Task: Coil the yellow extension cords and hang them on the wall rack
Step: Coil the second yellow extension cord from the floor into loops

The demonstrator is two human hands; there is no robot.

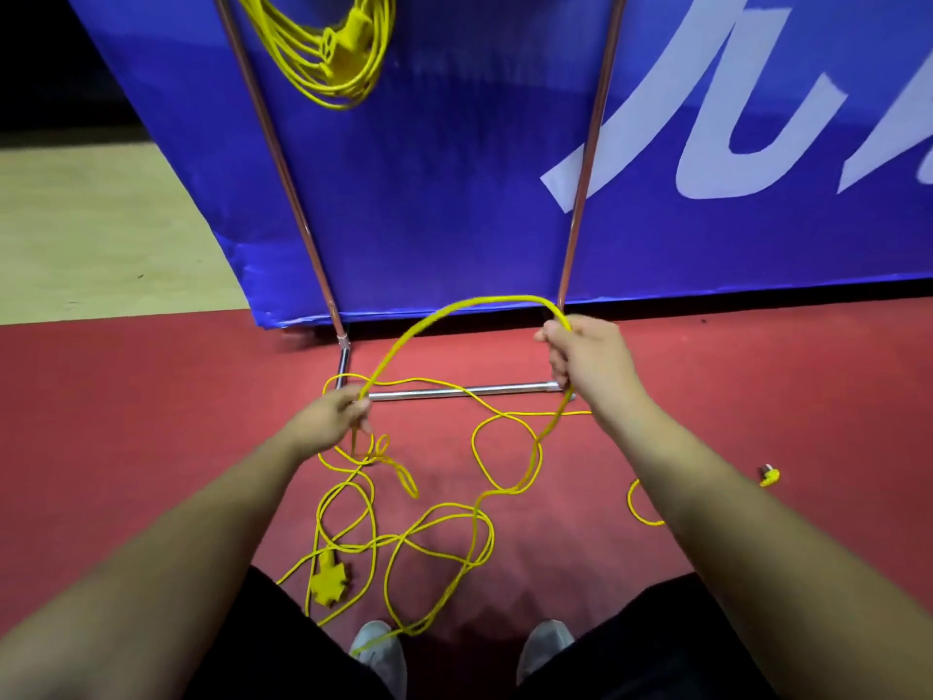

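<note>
Your left hand [334, 415] pinches the yellow cord [497, 298], your right hand [588, 358] grips it too, an arch between them. The rest sprawls on the floor [151, 421] beneath both hands, and a coiled cord [348, 42] hangs above left.

Both hands grip a yellow cord [454, 308] arched between them: left hand [330, 416] and right hand [588, 358], above the rack's floor bar [454, 392]. Loose cord sprawls nearer the shoes [381, 654].
</note>
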